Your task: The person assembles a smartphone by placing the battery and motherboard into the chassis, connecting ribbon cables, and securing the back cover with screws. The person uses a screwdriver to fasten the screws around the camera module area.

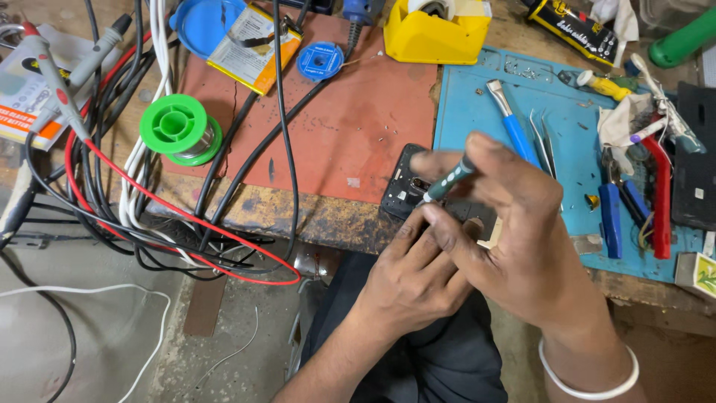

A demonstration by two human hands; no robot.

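The person sits at the edge of a cluttered wooden bench, and the work in hand looks to me like a screw being turned in the back of an opened black mobile phone. The phone lies flat at the bench's front edge, straddling the seam between a rust-red rubber mat and a blue silicone work mat.

The right hand is closed around a slim teal-handled precision screwdriver, pinched between thumb and fingertips, its tip angled down onto the phone's upper middle. The left hand is curled shut against the phone's near edge, fingers pressing on it to steady it. A white bangle circles the right wrist.

By my reckoning the next move calls for keeping the tip seated square and the phone pinned, since it lies close to the drop.

As for containers, a yellow plastic tape dispenser at the back holds a pale roll of tape. A round blue lid or dish sits partly under a flat yellow-wrapped battery pack; what lies inside it I cannot tell. A green plastic spool carries silvery solder wire, and a small blue reel lies beyond it. Loose on the blue mat are a blue-handled brush, steel tweezers and red-and-blue-handled pliers.
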